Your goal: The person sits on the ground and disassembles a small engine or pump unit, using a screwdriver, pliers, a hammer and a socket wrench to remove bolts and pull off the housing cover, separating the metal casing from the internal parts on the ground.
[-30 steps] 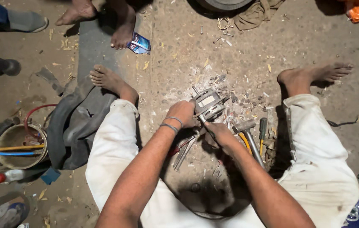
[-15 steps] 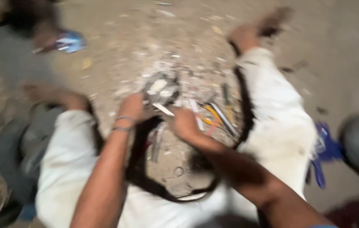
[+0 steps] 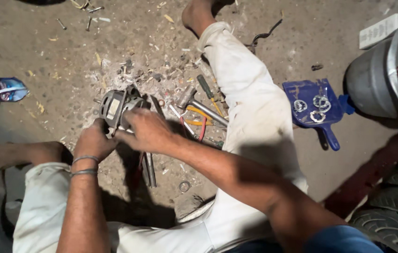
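Motor (image 3: pixel 117 107) gripped by left hand (image 3: pixel 95 140) and right hand (image 3: pixel 148 131) over floor (image 3: pixel 68 51); hammer (image 3: pixel 199 107) lies right, near the leg.

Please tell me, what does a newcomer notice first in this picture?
At centre left, the left hand and right hand grip a small grey electric motor above the dirt floor. Beside them a hammer lies among scattered tools. To the right, a blue scoop holds metal rings.
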